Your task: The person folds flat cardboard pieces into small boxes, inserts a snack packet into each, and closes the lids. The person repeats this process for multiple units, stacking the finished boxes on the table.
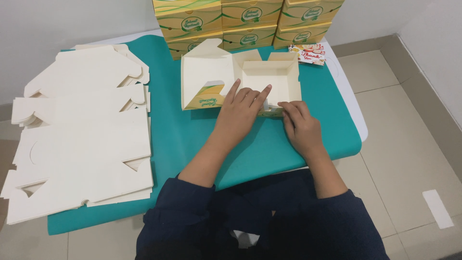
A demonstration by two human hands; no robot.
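Observation:
A cream cardboard box (267,77) lies half folded on the teal mat (183,139), its lid flap (204,72) spread to the left with yellow-green print showing. My left hand (240,110) rests on the box's near wall, fingers stretched over the front edge. My right hand (298,123) pinches the near right corner flap of the same box. The walls of the tray part stand upright and its inside is bare.
Flat unfolded cream box blanks (82,139) lie stacked over the mat's left side. Finished yellow-green boxes (248,21) are stacked in a row at the back. A small printed card (308,54) lies behind the box. White table edge and tiled floor lie to the right.

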